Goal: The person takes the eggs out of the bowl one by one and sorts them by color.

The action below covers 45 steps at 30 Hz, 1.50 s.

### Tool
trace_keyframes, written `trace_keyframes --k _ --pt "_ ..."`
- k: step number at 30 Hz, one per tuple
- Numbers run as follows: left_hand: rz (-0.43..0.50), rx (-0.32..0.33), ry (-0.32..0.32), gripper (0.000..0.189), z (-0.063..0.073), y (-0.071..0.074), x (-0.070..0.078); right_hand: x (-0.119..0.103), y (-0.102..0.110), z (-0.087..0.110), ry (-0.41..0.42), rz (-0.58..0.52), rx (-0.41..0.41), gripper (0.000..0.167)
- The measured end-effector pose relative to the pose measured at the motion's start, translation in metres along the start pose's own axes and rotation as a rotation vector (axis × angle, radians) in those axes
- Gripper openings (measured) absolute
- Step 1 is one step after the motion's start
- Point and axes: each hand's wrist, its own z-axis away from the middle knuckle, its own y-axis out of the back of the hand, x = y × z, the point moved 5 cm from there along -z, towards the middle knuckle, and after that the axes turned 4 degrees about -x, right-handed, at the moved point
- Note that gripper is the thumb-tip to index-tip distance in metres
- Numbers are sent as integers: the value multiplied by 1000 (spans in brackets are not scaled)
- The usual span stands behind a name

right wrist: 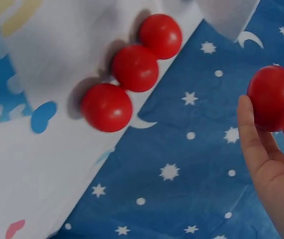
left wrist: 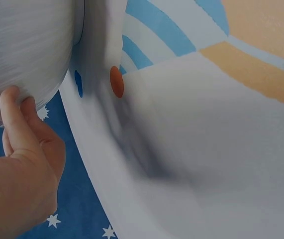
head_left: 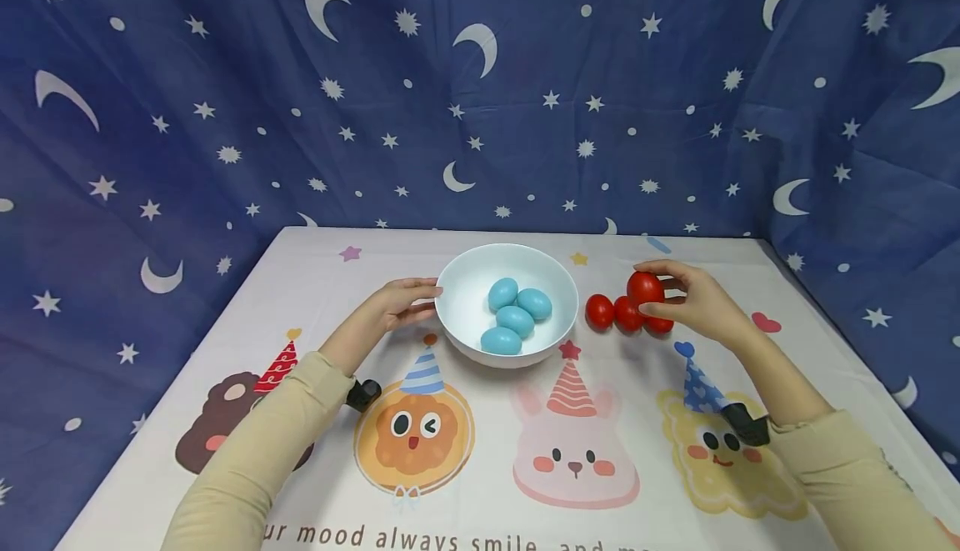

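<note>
A white bowl (head_left: 457, 318) stands at the middle of the table, holding several light blue eggs (head_left: 515, 321). My left hand (head_left: 408, 301) touches the bowl's left side near the rim, and its fingertips rest on the outer wall (left wrist: 27, 55) in the left wrist view. My right hand (head_left: 693, 301) pinches a red egg (head_left: 645, 288) between thumb and fingers. In the right wrist view that egg (right wrist: 272, 98) is raised apart from the others. Below it, three red eggs (head_left: 600, 313) lie in a row on the table, right of the bowl.
The white tablecloth (head_left: 480, 443) carries printed cartoon animals and lettering. A dark blue curtain (head_left: 525, 92) with moons and stars hangs behind the table and along its sides. Black wrist straps or mounts (head_left: 363, 395) show at both sleeves.
</note>
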Motion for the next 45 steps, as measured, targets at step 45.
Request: trace_keyframes --k 45 --pt "7 9 -8 52 -1 2 0 102 22 -9 -117 208 -55 54"
